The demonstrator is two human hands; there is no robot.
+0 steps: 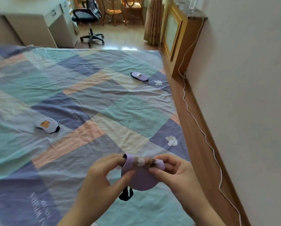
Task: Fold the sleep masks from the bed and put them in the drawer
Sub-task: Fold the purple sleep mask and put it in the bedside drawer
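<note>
Both hands hold a purple sleep mask [140, 178] above the near edge of the bed [87, 98]. My left hand [104, 176] pinches its left end and my right hand [174, 172] pinches its right end. The mask is bent over on itself, its printed animal face on top, and a black strap [126, 194] hangs below. A white sleep mask with a brown print [47, 125] lies flat on the left of the bed. Another purple sleep mask [139, 76] lies far off near the bed's right edge. No drawer is in view.
The bed carries a patchwork sheet of blue, teal and pink. A wooden floor strip with a white cable [201, 128] runs along the right wall. Beyond the bed stand a wooden cabinet [177, 38], a white desk [38, 25] and a black office chair [89, 18].
</note>
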